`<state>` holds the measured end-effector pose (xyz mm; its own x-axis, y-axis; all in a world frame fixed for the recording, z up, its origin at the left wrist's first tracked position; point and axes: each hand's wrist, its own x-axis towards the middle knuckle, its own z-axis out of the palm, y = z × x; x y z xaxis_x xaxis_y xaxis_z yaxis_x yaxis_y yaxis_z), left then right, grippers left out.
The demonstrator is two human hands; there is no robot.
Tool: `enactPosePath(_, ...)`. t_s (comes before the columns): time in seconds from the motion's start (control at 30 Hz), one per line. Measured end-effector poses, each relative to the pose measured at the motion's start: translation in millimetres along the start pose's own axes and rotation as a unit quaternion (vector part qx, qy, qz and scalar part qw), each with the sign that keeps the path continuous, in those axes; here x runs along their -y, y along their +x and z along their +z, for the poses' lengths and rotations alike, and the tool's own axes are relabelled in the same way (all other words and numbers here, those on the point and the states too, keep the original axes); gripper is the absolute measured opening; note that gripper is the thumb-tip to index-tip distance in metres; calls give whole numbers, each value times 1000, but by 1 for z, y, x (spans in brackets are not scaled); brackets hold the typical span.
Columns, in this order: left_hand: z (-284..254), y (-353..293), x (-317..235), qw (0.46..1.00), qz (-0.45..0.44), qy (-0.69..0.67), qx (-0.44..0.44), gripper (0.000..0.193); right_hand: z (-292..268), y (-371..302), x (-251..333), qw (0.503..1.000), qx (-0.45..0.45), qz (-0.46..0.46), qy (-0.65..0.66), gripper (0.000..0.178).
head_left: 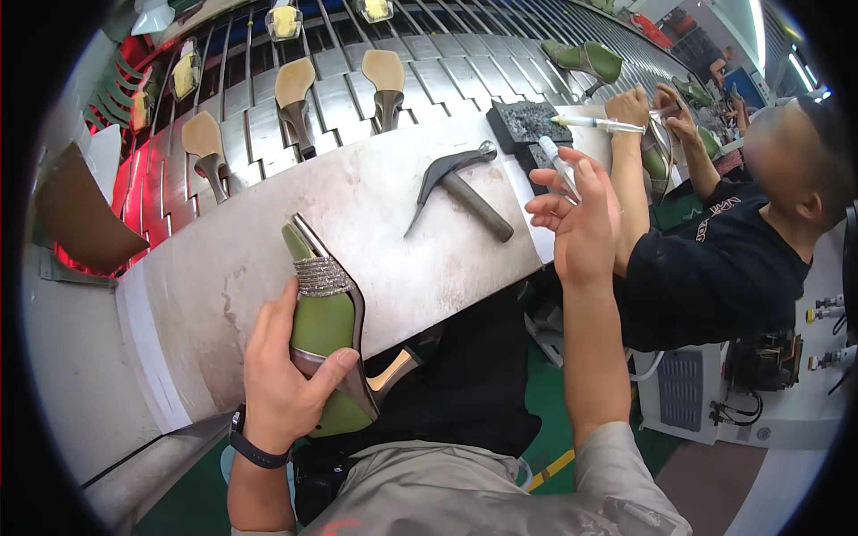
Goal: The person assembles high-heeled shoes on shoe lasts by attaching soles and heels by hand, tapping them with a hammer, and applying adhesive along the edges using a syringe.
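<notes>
Left hand (281, 380) gripping green shoe (323, 330)

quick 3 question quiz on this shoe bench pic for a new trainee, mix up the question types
1. True or false: the left hand grips a green high-heeled shoe.
2. What tool lies on the worktable between the hands? A) scissors B) hammer C) pliers
3. Fill in: the right hand holds a white ____.

Key: 1 true; 2 B, the hammer; 3 pen.

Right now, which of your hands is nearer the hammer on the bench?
Right. The right hand hovers just beside the hammer head end; the left hand is lower down, gripping the green shoe.
</notes>
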<state>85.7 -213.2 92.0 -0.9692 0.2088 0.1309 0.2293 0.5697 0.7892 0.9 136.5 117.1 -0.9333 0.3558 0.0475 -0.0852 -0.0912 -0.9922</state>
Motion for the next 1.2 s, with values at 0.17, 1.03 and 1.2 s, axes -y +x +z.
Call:
enactPosePath(0.17, 1, 1, 1, 1000, 8, 2, -8, 80, -10, 27, -30, 1000, -21, 13, 10, 54)
enactPosePath(1.03, 5, 6, 7, 1000, 18, 0, -9, 73, 80, -77, -47, 888, 421, -36, -184, 41)
enactPosePath(1.2, 6, 9, 1, 1000, -19, -14, 6, 75, 81, -73, -46, 887, 422, -36, -186, 43)
